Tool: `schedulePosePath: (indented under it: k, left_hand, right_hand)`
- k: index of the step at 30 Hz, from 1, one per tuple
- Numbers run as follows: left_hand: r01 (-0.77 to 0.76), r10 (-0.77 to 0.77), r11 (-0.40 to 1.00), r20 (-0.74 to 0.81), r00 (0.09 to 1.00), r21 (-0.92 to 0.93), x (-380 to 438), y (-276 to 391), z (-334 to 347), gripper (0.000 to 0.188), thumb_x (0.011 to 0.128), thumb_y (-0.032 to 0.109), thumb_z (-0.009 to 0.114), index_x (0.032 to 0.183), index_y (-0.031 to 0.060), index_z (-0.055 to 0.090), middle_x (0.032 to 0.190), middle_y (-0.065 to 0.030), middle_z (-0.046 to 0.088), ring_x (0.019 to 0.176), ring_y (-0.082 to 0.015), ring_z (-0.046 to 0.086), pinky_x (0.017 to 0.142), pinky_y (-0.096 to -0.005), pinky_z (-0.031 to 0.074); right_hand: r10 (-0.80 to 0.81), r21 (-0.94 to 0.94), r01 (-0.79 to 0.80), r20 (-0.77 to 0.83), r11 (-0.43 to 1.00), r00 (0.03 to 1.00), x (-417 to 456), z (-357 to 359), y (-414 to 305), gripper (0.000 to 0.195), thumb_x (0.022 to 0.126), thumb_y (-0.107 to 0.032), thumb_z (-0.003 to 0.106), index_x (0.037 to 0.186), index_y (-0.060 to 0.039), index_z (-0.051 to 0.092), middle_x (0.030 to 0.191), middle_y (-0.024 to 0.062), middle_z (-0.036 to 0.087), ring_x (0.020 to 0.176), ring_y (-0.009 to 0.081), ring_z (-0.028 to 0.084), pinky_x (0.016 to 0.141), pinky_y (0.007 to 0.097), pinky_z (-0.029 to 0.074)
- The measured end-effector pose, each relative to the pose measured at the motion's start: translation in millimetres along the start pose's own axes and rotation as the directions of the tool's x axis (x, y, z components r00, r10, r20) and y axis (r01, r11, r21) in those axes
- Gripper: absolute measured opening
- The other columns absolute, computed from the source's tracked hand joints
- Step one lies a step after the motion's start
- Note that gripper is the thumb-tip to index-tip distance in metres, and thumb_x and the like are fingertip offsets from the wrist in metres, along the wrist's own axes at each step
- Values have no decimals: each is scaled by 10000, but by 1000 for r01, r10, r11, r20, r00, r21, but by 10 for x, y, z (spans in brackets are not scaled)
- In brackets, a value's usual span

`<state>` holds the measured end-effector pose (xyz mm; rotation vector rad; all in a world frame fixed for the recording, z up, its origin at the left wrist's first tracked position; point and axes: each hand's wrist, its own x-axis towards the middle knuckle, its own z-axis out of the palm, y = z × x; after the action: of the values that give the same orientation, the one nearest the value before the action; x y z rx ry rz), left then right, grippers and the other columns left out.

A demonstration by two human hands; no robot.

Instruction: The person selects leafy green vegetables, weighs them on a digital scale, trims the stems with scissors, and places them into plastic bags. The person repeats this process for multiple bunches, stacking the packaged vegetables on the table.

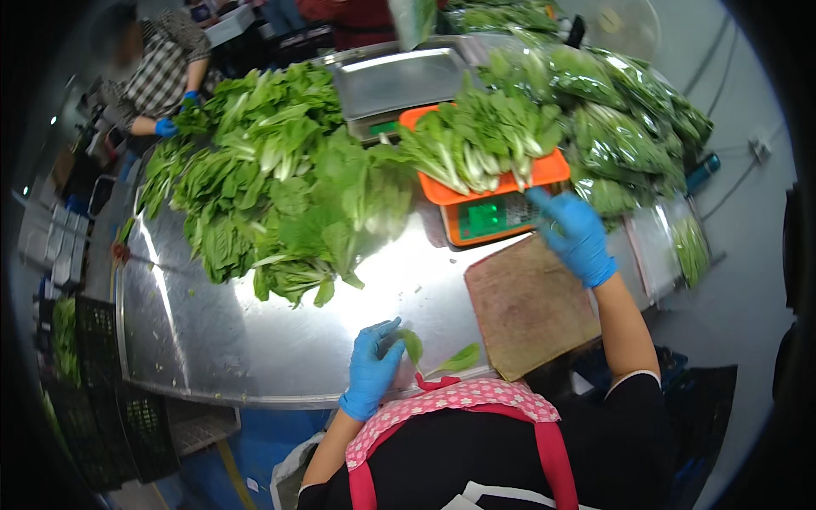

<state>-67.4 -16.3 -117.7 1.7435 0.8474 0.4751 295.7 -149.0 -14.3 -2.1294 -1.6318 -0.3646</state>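
Note:
A bunch of leafy greens (475, 143) with pale stems lies on the orange tray (433, 190) of a digital kitchen scale. The scale's display (488, 217) glows green. My blue-gloved right hand (577, 239) reaches to the tray's front right edge, fingertips by a stem end; blur hides whether it pinches anything. Near the table's front edge my blue-gloved left hand (375, 366) hovers with thumb and fingers apart and nothing between them. Just right of it are small loose leaves (456, 360), close to my pink apron (452, 398).
Loose greens (274, 172) are heaped across the metal table (306, 344). Bagged greens (618, 140) pile up at the right. A brown board (535, 306) lies before the scale. Behind it stands a larger metal scale (401, 83). A gloved co-worker (159, 70) handles greens at left.

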Motion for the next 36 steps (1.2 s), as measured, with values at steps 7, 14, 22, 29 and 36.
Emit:
schedulePosePath:
  k: [7,14,22,29,36]
  left_hand:
    - [-365,277,780,242,930,509,-21,71,219,556,682,141,760,1212,114,594,1151,-202,508,1004,-369,536,881,-427,459]
    - [-422,280,719,326,903,552,14,-47,28,504,688,153,746,1174,127,611,1201,-214,513,1093,-392,512,919,-429,439]
    - [-214,299,850,-106,948,480,512,219,-42,262,843,229,651,1058,83,689,917,-144,661,860,-293,612,763,-367,473]
    - [-62,362,591,-196,911,804,1828,155,109,185,818,200,667,945,67,652,880,-161,598,823,-344,579,727,-424,472]
    - [158,110,709,-330,937,687,2180,112,14,329,768,292,720,926,29,601,877,-214,616,798,-403,590,711,-444,487]
  right_hand:
    - [-54,88,4,576,996,816,-1286,277,-25,923,730,-457,715,1477,-152,268,1416,201,383,1278,367,403,1015,474,342]
    - [35,85,-101,571,991,821,-1352,706,-178,938,748,-522,690,1485,-150,244,1464,233,305,1336,417,313,1066,493,278]
    - [-28,142,-68,584,987,811,-1206,618,-209,826,796,-489,660,1453,-119,324,1446,229,337,1313,405,344,1054,485,293]
    - [-58,245,-82,514,966,856,-1126,575,-9,631,850,-359,635,1379,-83,431,1401,207,410,1229,377,446,1011,460,352]
    - [12,329,-187,468,926,884,-1111,558,117,515,859,-287,630,1307,-63,509,1350,205,468,1186,377,479,1001,441,386]
